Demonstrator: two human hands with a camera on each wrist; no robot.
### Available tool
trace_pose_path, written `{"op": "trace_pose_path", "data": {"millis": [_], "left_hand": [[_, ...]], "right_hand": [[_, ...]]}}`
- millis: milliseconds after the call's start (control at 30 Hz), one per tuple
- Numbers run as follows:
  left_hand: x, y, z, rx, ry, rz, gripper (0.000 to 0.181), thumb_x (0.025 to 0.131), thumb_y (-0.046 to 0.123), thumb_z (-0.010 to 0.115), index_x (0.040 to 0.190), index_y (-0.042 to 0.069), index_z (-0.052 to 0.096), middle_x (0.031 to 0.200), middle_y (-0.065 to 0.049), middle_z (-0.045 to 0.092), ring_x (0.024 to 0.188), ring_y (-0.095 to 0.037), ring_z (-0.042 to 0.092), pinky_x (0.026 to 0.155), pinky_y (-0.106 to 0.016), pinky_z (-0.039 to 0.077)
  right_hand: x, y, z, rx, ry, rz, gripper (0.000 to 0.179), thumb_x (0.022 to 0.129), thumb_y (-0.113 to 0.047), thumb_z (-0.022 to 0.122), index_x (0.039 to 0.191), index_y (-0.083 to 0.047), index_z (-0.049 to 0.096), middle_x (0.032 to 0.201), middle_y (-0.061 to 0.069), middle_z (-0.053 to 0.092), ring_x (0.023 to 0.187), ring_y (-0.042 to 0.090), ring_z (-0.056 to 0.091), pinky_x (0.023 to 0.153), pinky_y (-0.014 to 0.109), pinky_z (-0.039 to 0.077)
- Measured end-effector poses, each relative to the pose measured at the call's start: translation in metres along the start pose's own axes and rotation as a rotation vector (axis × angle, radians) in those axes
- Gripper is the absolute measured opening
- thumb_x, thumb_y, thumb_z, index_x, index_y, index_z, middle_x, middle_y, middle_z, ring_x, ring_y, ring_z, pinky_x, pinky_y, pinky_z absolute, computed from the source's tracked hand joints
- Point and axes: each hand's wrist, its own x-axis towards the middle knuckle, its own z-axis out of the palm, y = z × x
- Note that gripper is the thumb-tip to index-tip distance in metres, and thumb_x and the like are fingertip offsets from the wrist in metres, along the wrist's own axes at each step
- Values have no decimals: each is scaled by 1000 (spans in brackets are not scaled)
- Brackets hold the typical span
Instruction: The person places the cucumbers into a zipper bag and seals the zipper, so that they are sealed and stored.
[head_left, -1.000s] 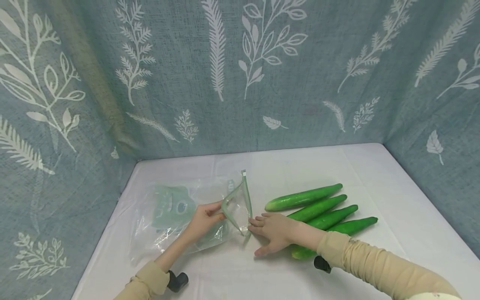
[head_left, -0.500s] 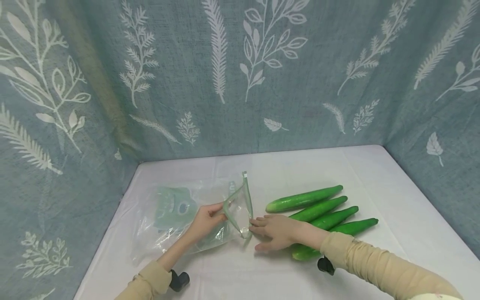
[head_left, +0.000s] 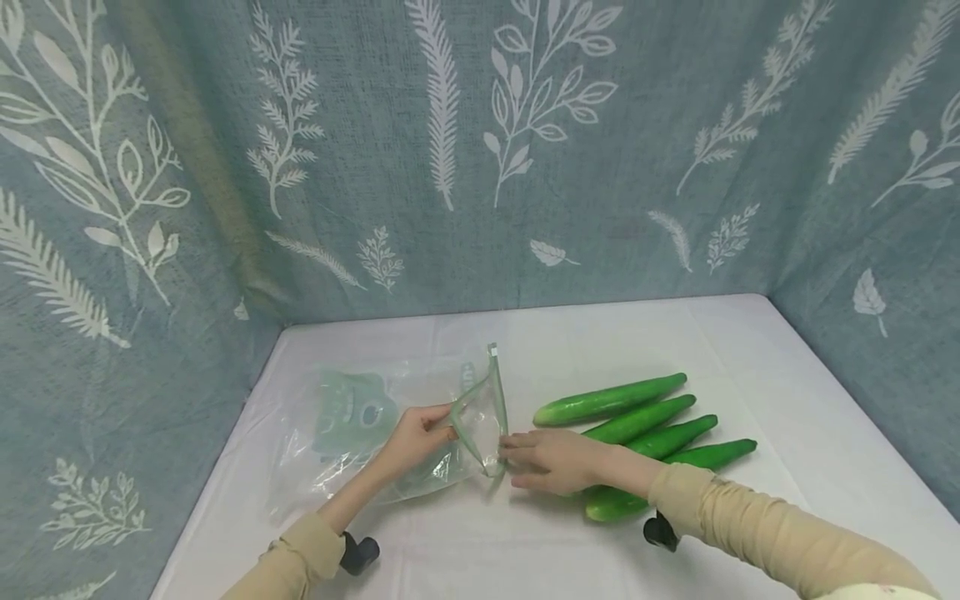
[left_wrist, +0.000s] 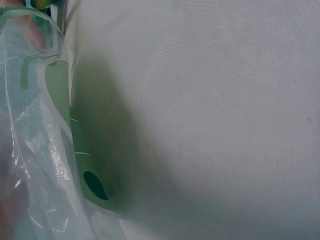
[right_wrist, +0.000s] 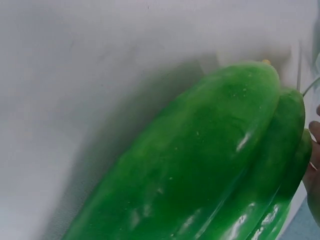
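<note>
A clear zip bag [head_left: 352,475] with a pale green print lies on the left of the table, its green-edged mouth standing apart. My left hand [head_left: 420,437] pinches the near-left rim of that mouth between thumb and fingers. On the mouth's other side, my right hand [head_left: 562,458] reaches in low with fairly straight fingers, and its fingertips touch the right rim. Several green cucumbers [head_left: 611,398] lie side by side to the right, partly hidden by my right hand and forearm. In the right wrist view, a cucumber [right_wrist: 200,150] fills the middle, with my right hand [right_wrist: 312,175] at the edge.
The table [head_left: 480,550] wears a white cloth. A blue-green curtain [head_left: 525,167] with white leaf patterns stands behind and on both sides. Dark wrist cameras, such as the left one [head_left: 360,554], stick out below each sleeve.
The right thumb has drawn in closer to the fingers at the bag's rim. Left hand, bag and cucumbers stay much as they were; the head view has shifted slightly.
</note>
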Motion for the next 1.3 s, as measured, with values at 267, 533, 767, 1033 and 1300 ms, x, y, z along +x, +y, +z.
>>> {"op": "trace_pose_path", "data": {"millis": [267, 533, 767, 1033, 1300], "left_hand": [[-1, 1, -3, -5, -29, -12, 49, 83, 20, 68, 124, -4, 57, 127, -21, 59, 123, -40, 52, 107, -58, 37], [-4, 3, -3, 13, -38, -21, 50, 84, 23, 66, 127, -1, 56, 130, -18, 58, 125, -38, 52, 107, -58, 37], [-5, 0, -2, 15, -31, -13, 48, 85, 20, 66, 127, -1, 56, 130, -18, 58, 124, -38, 52, 108, -57, 37], [-5, -2, -1, 15, -33, 14, 46, 86, 18, 65, 126, -2, 56, 130, -19, 58, 124, -38, 53, 107, -57, 37], [-5, -1, -1, 0, -30, 19, 46, 86, 17, 65, 125, -4, 56, 129, -21, 58, 124, -39, 53, 108, -57, 36]], "right_hand": [[-6, 5, -2, 208, 123, 2, 50, 97, -37, 50, 140, -11, 46, 146, 2, 46, 133, 19, 46, 111, 37, 39], [-22, 15, -11, 454, 251, 20, 49, 95, -32, 57, 133, -1, 52, 137, 11, 55, 127, 27, 52, 100, 42, 50], [-38, 28, -17, 544, 322, 107, 49, 94, -33, 58, 131, -1, 54, 134, 16, 57, 124, 34, 54, 100, 45, 49], [-63, 48, -25, 571, 373, 203, 51, 94, -35, 58, 133, -3, 52, 135, 18, 55, 122, 36, 55, 99, 45, 50], [-88, 72, -36, 567, 452, 288, 50, 95, -29, 58, 135, 1, 49, 136, 22, 53, 124, 40, 52, 97, 46, 51]]}}
